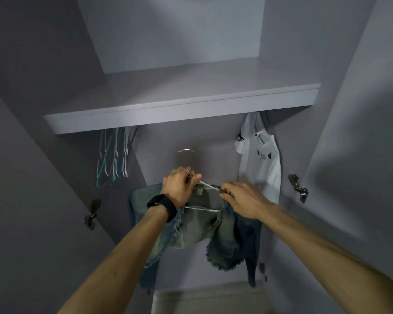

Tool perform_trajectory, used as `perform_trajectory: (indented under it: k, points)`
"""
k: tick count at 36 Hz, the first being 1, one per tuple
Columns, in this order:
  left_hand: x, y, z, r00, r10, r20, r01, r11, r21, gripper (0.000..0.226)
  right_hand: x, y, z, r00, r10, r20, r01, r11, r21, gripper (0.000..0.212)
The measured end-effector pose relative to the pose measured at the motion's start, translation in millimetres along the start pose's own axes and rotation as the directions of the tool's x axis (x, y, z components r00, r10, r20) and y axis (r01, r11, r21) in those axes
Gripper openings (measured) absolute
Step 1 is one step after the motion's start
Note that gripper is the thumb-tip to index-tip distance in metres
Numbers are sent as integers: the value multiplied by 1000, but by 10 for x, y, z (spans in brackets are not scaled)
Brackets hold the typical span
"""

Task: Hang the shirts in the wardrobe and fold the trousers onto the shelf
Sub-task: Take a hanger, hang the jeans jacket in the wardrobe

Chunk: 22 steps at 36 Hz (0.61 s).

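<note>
Under the long grey wardrobe shelf I see thin wire hangers at left and a white printed T-shirt at right. Between them, nearer, a frayed denim shirt drapes a white wire hanger.

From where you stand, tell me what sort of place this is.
Most likely the inside of a grey built-in wardrobe: a flat grey shelf spans it, bare teal and white wire hangers hang beneath on the left, and a white printed T-shirt hangs on the right.

The person is wearing a wide black band at the wrist of the left hand, possibly a smartwatch, its face blurring. A thin pale ring is sitting on one finger. The left forearm and right forearm are showing bare.
</note>
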<state>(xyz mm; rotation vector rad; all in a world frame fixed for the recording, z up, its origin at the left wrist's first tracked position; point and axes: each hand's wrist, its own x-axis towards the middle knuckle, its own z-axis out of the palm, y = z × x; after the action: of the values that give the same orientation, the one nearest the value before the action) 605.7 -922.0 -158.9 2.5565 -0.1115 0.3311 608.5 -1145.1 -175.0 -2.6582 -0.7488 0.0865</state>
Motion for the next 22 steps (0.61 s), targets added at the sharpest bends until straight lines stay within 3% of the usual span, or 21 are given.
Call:
perform_trajectory:
  k: [6,10,12,16,22]
  points:
    - [64,-22,-71,991,118,64,-126,981,144,31,-185,-200,113,984,113,-134,-108,993,46,19]
    - [36,-77,-94,978,201,60,-209,948,241,41,-236,-303,113,961,180,-208,-179,984,23,17]
    - [6,-161,-120,966,260,18,-253,921,297,46,-247,-312,112,948,220,-231,-221,975,20,16]
    - [188,-239,-331,886,417,-205,-319,867,382,57,-202,-247,19,917,318,-240,-320,947,32,20]
    - [638,16,-510,826,528,-196,-345,749,566,73,-34,27,-109,879,428,-210,-442,897,-22,38]
